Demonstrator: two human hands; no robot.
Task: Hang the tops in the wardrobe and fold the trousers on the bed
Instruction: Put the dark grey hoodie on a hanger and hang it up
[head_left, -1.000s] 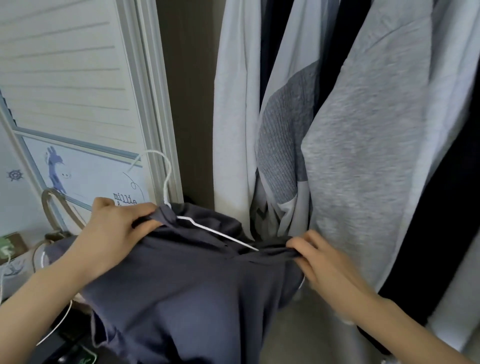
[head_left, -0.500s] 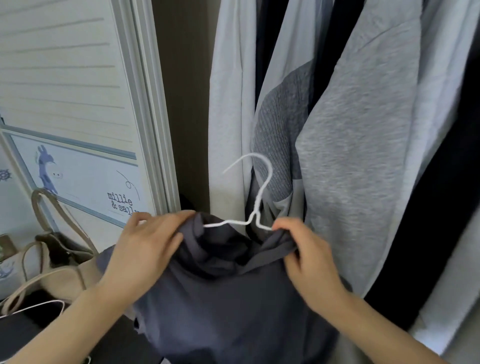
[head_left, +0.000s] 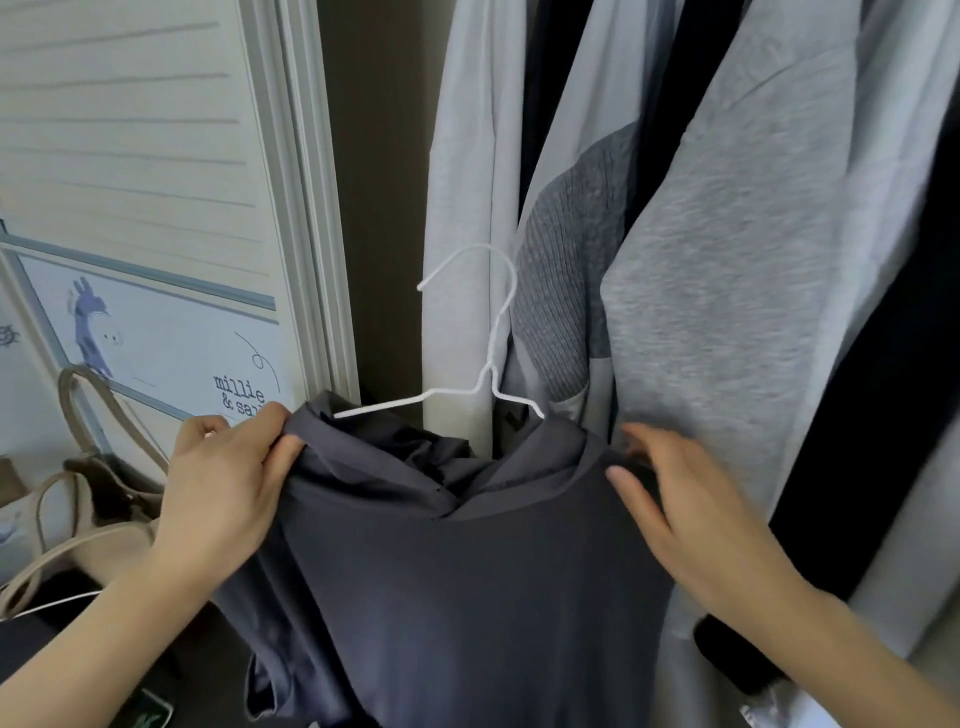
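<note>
A dark grey-blue top (head_left: 467, 582) hangs in front of me on a white wire hanger (head_left: 485, 358), whose hook stands upright above the collar. My left hand (head_left: 228, 483) grips the top's left shoulder, with bunched fabric between thumb and fingers. My right hand (head_left: 670, 509) lies on the right shoulder with its fingers stretched out along the fabric. The hanger's left arm shows bare above the cloth; its right arm runs under the shoulder.
Grey, white and dark tops (head_left: 737, 291) hang close together in the open wardrobe behind. The white wardrobe door (head_left: 156, 208) with a sticker stands at left. A beige bag (head_left: 88, 499) and a white cable (head_left: 52, 605) lie at lower left.
The hanger has turned upright and moved right, in front of the hanging clothes. My right hand has let go of its pinch at the collar and slid out onto the right shoulder.
</note>
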